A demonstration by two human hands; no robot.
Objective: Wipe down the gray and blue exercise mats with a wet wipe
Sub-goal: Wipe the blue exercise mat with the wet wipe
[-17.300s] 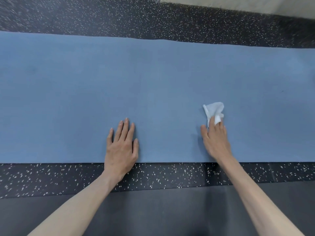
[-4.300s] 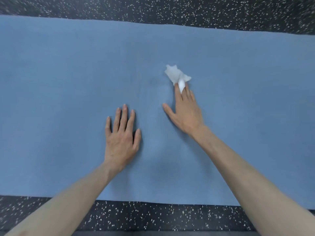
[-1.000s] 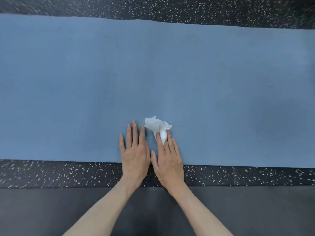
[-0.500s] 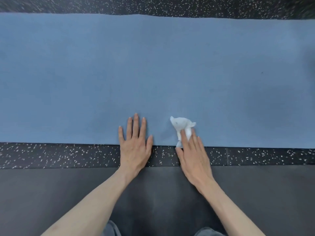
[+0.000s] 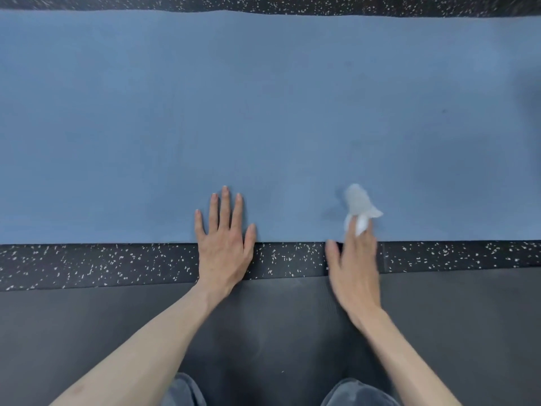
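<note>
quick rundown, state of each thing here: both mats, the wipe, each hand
blue mat: unrolled, flat on the speckled floor
gray mat: flat, under the knees
wet wipe: crumpled, on the blue mat's near edge
left hand: flat, fingers straight, across that edge
right hand: fingers pressing the wipe, blurred

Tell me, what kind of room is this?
Probably a gym or exercise room. A blue exercise mat lies on black speckled rubber flooring, with a gray mat beside it, nearer the person, whose right hand presses a wet wipe onto the blue one.
</note>
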